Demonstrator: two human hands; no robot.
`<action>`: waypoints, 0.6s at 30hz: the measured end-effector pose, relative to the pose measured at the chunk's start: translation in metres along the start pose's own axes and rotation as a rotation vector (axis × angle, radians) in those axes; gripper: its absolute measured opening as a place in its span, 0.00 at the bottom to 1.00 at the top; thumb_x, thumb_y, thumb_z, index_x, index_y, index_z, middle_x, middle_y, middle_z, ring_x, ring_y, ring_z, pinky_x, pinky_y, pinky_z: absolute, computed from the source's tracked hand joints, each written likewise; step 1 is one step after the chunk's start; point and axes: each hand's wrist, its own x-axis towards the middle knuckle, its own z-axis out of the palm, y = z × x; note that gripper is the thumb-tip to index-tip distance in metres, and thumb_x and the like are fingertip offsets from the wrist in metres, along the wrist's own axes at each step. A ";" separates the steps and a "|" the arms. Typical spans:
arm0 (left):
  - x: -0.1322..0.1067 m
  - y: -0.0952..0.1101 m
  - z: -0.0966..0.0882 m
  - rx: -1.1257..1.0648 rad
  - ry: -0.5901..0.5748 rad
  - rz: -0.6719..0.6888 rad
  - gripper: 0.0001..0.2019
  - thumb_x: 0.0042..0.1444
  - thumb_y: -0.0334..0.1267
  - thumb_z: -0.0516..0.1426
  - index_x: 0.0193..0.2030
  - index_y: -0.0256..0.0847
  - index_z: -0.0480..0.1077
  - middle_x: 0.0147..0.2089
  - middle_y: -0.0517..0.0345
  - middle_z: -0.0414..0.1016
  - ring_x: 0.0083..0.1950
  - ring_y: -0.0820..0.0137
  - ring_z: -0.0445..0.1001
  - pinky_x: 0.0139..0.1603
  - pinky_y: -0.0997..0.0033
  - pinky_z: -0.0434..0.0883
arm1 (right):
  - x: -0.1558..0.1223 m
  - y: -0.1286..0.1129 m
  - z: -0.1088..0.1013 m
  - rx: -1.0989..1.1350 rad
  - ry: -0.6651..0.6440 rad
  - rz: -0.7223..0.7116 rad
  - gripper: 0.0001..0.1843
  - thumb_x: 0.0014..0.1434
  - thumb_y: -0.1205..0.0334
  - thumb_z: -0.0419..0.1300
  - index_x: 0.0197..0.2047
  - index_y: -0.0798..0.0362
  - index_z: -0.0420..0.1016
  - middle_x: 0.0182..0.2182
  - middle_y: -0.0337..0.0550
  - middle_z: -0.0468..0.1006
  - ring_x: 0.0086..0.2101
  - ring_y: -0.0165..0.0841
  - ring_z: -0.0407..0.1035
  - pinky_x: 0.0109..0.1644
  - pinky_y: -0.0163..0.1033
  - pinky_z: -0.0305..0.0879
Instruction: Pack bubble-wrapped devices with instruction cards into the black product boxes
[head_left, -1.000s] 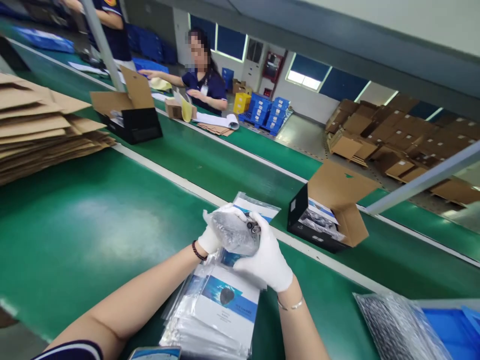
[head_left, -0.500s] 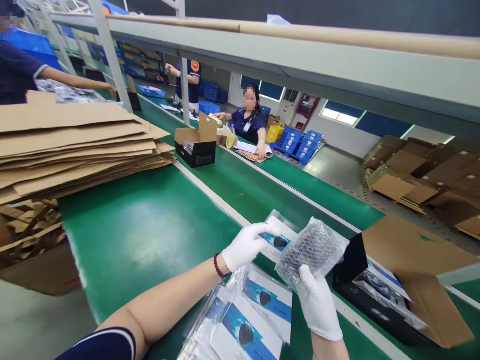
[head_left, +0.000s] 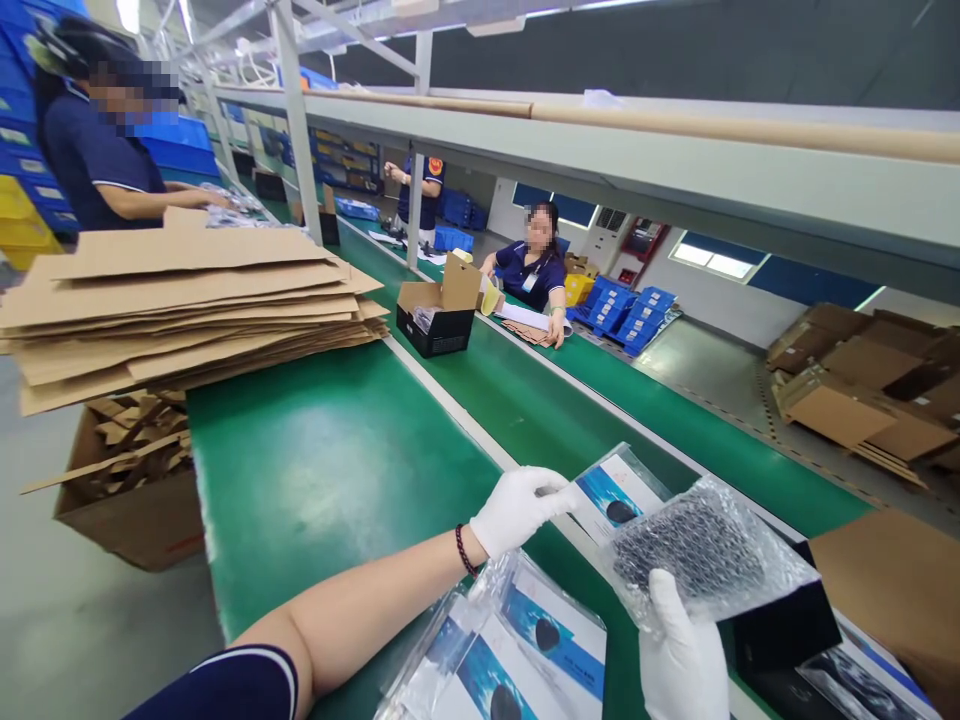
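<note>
Left hand [head_left: 517, 512]: white glove, fingers curled and nearly closed, with thumb and fingertips pinching the near left edge of a booklet [head_left: 616, 492] in a clear sleeve. The booklet has a blue band and a dark rounded shape printed on its front; it is held tilted above the white rail [head_left: 444, 396] and the green belt. A dark beaded bracelet [head_left: 465, 550] sits at the left wrist.

Right hand [head_left: 684, 655]: white glove, partly closed around a bubble-wrap packet [head_left: 701, 548]. The thumb lies flat across the upper face; the other fingers are hidden beneath, so their exact spread cannot be told. The packet, dark within, is raised and tilted, its left end overlapping the lower part of the booklet in this view. Whether the two touch cannot be told.

Below and between the hands, a pile of sleeved booklets [head_left: 555, 630] rests on the green bench [head_left: 315, 500]. At lower right, just beyond the right hand, stands a black box [head_left: 787, 622] with its brown lid raised and printed matter inside. A second open box [head_left: 442, 332] stands farther along the belt. Flat cardboard sheets [head_left: 210, 300] are stacked at the left.
</note>
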 end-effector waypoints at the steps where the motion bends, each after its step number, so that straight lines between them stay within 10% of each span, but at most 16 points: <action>1: 0.000 -0.001 0.000 0.002 0.001 -0.003 0.10 0.52 0.47 0.62 0.31 0.41 0.77 0.34 0.59 0.79 0.37 0.66 0.74 0.41 0.70 0.68 | 0.000 0.000 0.001 0.001 -0.001 -0.003 0.40 0.49 0.41 0.63 0.60 0.56 0.69 0.59 0.53 0.71 0.61 0.57 0.59 0.68 0.62 0.48; 18: -0.002 -0.004 0.004 -0.114 0.050 0.006 0.10 0.51 0.44 0.62 0.32 0.39 0.75 0.32 0.59 0.77 0.36 0.69 0.73 0.39 0.71 0.68 | -0.009 -0.007 0.007 0.009 -0.027 0.082 0.43 0.52 0.37 0.60 0.63 0.54 0.64 0.58 0.51 0.70 0.58 0.56 0.61 0.67 0.64 0.44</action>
